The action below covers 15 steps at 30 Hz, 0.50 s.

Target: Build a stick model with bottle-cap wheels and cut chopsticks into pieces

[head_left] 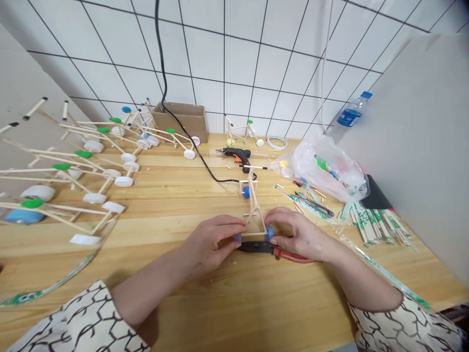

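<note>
In the head view, a small frame of wooden sticks [252,215] stands at 12 o'clock, close in front of me, with a blue bottle cap on each end of its near crosspiece; my left hand [210,244] comes in from 8 o'clock, fingers curled and pinched on the left blue cap [237,237]; my right hand [296,234] comes in from 4 o'clock, closed on the right blue cap [269,233]; both grips are nearly shut, forearms angled inward; the work in hand is at this crosspiece, and moving it calls for both hands together; red-handled pliers [293,255] lie just under my hands; a hot glue gun [234,155] lies beyond at 12 o'clock; similar stick-and-cap models [73,166] crowd 10 o'clock.
</note>
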### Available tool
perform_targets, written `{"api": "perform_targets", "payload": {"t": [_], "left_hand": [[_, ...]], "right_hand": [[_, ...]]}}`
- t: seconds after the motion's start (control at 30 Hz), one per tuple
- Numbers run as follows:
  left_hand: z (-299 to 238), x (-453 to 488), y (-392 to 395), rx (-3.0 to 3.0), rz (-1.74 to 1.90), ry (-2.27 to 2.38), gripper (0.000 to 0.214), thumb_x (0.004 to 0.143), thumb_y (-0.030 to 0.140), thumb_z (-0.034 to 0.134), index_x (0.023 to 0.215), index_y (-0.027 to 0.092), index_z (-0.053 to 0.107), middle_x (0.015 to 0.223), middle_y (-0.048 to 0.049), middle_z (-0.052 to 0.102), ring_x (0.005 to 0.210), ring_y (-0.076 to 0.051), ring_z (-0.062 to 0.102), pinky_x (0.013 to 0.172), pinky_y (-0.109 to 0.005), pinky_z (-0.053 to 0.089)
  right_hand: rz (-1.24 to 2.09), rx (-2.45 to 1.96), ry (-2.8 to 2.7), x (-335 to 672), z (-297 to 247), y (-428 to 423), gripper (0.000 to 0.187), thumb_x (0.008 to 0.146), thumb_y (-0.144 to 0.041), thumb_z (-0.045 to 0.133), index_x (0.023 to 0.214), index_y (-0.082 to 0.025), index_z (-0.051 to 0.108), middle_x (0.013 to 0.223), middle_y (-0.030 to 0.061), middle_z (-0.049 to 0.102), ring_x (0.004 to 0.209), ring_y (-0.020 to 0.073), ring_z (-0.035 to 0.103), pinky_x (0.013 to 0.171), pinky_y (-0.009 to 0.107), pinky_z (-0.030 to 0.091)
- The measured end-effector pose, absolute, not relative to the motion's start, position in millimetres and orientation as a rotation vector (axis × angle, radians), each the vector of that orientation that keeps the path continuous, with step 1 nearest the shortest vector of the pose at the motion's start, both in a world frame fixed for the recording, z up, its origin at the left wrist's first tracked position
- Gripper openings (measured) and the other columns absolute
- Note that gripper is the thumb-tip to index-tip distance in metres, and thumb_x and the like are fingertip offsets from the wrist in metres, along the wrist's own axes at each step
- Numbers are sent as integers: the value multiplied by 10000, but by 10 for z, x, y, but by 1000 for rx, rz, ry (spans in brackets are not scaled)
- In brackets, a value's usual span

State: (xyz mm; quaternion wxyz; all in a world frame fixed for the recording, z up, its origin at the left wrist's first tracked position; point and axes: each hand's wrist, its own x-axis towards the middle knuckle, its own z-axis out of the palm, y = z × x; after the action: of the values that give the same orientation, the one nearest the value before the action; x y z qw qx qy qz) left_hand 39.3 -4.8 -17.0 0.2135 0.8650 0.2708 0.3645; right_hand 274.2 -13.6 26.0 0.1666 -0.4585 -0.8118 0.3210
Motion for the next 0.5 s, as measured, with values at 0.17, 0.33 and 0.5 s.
{"api": "perform_targets", "payload": {"t": [0.17, 0.33, 0.5], "left_hand": [[-158, 397, -44, 2394, 1003, 755, 214, 765, 141, 577, 962, 164, 657, 934, -87, 696, 874, -163, 642, 777, -276, 538], [-158, 397, -42, 2385, 1010, 750, 222, 765, 143, 566, 961, 185, 661, 932, -80, 696, 869, -165, 647, 771, -280, 541], [-163, 398, -40, 2378, 1020, 739, 220, 764, 134, 568, 959, 171, 661, 934, -86, 691, 870, -164, 643, 772, -272, 540]], "right_hand": [[905, -1286, -2313, 2738, 259, -128, 211, 697, -104, 626, 894, -178, 618, 966, 67, 614, 926, 203, 556, 855, 352, 424], [897, -1280, -2308, 2736, 257, -127, 196, 710, -110, 614, 889, -192, 618, 956, 58, 614, 912, 197, 560, 844, 349, 428], [906, -1281, -2303, 2738, 261, -133, 191, 706, -108, 615, 880, -187, 615, 958, 59, 617, 907, 198, 557, 844, 357, 426]]}}
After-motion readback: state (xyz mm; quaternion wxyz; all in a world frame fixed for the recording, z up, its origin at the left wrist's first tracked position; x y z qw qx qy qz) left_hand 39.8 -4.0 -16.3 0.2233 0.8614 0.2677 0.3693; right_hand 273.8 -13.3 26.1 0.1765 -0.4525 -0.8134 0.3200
